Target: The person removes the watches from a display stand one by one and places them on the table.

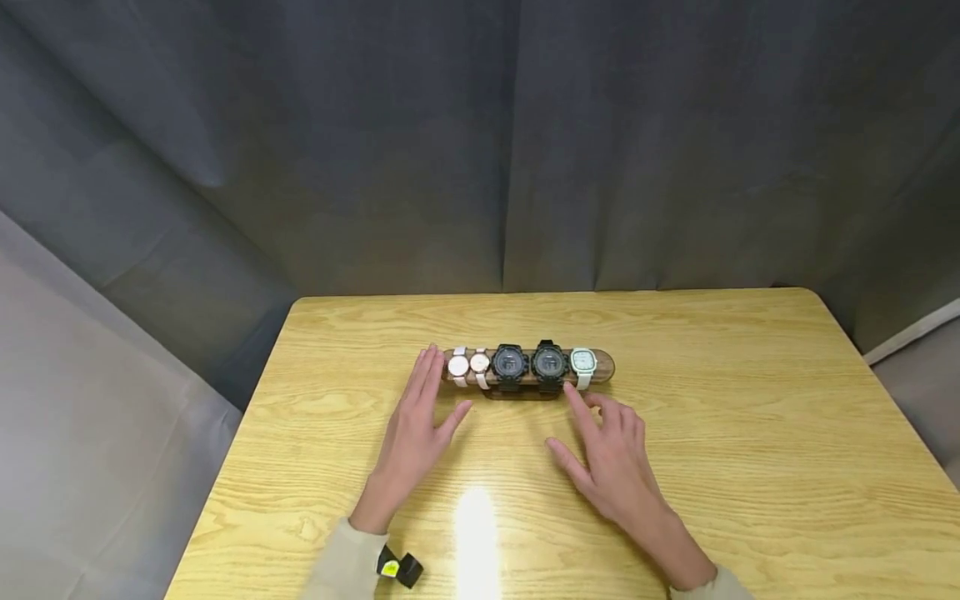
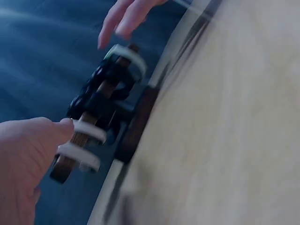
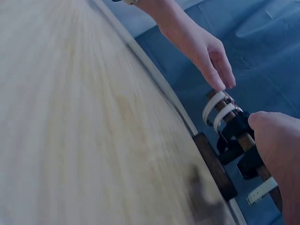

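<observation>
A dark wooden watch stand (image 1: 606, 367) holds several watches in a row on its bar. From the left come a white-strapped watch (image 1: 458, 366), a slimmer pale-strapped watch (image 1: 480, 363), two black digital watches (image 1: 510, 363) and a mint-green square watch (image 1: 583, 361). My left hand (image 1: 411, 433) lies beside the bar's left end, fingers straight and thumb spread; whether it touches the wood I cannot tell. With fingers loosely bent and nothing held, my right hand (image 1: 617, 458) is just in front of the mint-green watch. In the left wrist view the stand's base (image 2: 137, 124) shows below the bar.
The stand is on a light wood-grain table (image 1: 750, 467), toward its far edge. Dark grey curtain (image 1: 510, 150) hangs behind the table. A small black item with a yellow patch (image 1: 397, 568) shows at the left sleeve.
</observation>
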`<state>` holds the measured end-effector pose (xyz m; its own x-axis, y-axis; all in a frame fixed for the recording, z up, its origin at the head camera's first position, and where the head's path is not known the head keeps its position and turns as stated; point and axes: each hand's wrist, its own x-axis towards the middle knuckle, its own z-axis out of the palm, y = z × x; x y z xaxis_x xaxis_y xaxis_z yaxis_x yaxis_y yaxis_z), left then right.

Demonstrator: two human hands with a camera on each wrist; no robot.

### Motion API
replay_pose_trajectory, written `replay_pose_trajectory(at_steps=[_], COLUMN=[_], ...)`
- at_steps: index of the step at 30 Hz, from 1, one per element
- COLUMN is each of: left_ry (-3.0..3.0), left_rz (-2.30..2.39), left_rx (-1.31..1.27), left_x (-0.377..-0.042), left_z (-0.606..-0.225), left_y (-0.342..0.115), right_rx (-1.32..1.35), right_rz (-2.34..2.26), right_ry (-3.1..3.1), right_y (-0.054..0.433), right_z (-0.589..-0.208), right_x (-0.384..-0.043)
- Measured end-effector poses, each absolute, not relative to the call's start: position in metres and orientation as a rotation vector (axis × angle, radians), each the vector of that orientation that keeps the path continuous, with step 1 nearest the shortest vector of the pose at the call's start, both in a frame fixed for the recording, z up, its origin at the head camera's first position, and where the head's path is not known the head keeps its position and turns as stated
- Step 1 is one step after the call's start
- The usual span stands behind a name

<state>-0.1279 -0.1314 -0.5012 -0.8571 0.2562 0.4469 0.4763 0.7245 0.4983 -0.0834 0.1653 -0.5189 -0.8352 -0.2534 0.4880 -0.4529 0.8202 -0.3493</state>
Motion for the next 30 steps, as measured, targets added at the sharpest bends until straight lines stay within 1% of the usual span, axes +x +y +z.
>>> replay_pose_trajectory(at_steps=[6, 11, 21, 30], left_ry=[-2.666, -2.678, -2.699, -2.739], left_rz=[-1.005, -1.080, -1.189, -1.244], left_rx=[-0.489, -0.487, -0.596, -0.680], left_x=[-0.147, -0.160, -0.177, -0.185], left_z=[-0.496, -0.495, -0.498, -0.489], left_y=[-0.144, -0.149, -0.156, -0.161], right_rx=[0.577, 0.589, 0.543, 0.478], right_rz=[0.645, 0.661, 0.796, 0.946], right_ry=[-2.438, -2.392, -2.371, -2.334], right_y=[0.176, 0.184, 0.194, 0.199], right_z=[-0.522, -0.525, -0.523, -0.520], right_x=[-0.103, -0.116, -0.135, -0.145])
